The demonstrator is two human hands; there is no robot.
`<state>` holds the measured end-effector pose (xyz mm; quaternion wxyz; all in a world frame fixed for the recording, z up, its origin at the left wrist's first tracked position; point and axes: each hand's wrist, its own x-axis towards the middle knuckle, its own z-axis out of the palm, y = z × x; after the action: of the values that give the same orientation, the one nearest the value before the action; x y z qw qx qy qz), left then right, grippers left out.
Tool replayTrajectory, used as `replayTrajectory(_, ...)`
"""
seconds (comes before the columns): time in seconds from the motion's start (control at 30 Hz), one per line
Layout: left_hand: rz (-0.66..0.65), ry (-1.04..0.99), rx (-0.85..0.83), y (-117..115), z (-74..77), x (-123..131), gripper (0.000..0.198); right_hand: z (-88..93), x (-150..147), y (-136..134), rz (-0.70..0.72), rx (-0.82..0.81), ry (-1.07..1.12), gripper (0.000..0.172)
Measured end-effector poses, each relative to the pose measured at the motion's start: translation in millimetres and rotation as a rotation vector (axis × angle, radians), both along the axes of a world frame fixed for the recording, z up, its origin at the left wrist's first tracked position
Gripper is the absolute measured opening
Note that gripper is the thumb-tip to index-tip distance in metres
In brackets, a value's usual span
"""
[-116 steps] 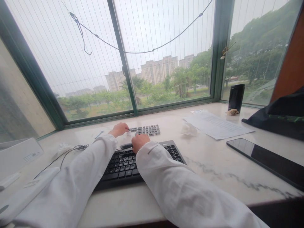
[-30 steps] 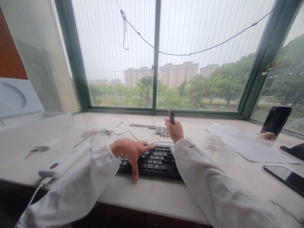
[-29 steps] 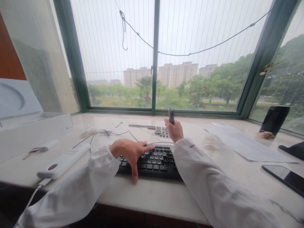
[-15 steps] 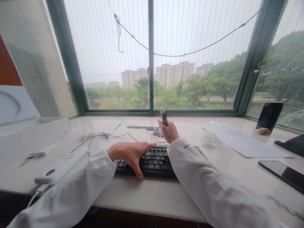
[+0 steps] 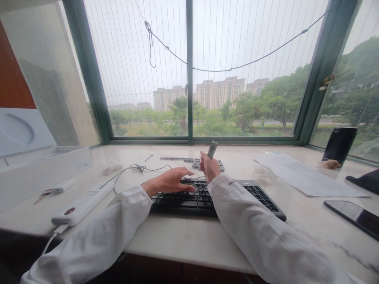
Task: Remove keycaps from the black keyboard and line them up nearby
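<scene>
A black keyboard (image 5: 183, 205) lies on the pale marble sill, with bare key sockets in its number pad and elsewhere. My left hand (image 5: 170, 181) is over its left half, thumb and fingers apart, palm down and holding nothing. Above the keyboard's far edge, my right hand (image 5: 211, 167) is closed around a short dark stick-like tool (image 5: 212, 149) whose upper end points up; its kind cannot be made out. Loose dark keycaps (image 5: 197, 163) lie just beyond the right hand, partly hidden by it. A thin row of dark keycaps (image 5: 174, 158) extends to their left.
Behind the keyboard runs a bunched cable (image 5: 137, 168), near a small blue tool (image 5: 149, 157). At left are a white power bank (image 5: 83, 205), keys (image 5: 44, 194) and a white box (image 5: 68, 157). Paper (image 5: 308, 177), a phone (image 5: 352, 217) and a dark cylinder (image 5: 340, 146) are at right.
My left hand has risen and moved slightly toward the keyboard's far edge, its thumb now over the keys. The tool in my right hand has tilted to the right. The keyboard has shifted slightly away.
</scene>
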<state>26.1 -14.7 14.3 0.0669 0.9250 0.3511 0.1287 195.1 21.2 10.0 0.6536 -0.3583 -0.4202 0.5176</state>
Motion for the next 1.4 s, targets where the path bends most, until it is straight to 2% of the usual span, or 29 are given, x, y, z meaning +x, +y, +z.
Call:
replayTrajectory(0.1, 0.021, -0.130, 0.095, 6, -7.6, -4, 0.040, -5.2, -7, -4, 0.075, -0.048, 0.112, 0.034)
replayTrajectory(0.23, 0.013, -0.186, 0.102, 7, -13.9, -4, 0.025, -12.5, -15, -7, 0.091, -0.078, 0.142, 0.036)
replayTrajectory(0.53, -0.020, -0.186, 0.145, 7, -20.9, -2, 0.024, -26.6, -26, -4, 0.079, -0.060, 0.053, 0.038)
replayTrajectory(0.9, -0.047, -0.185, 0.161, 4, -21.1, 0, 0.024, -30.3, -28, -2, 0.038, -0.019, -0.067, 0.041)
replayTrajectory(1.4, -0.042, -0.194, 0.136, 4, -19.4, 1, 0.019, -29.6, -27, -3, 0.055, -0.016, -0.069, 0.040)
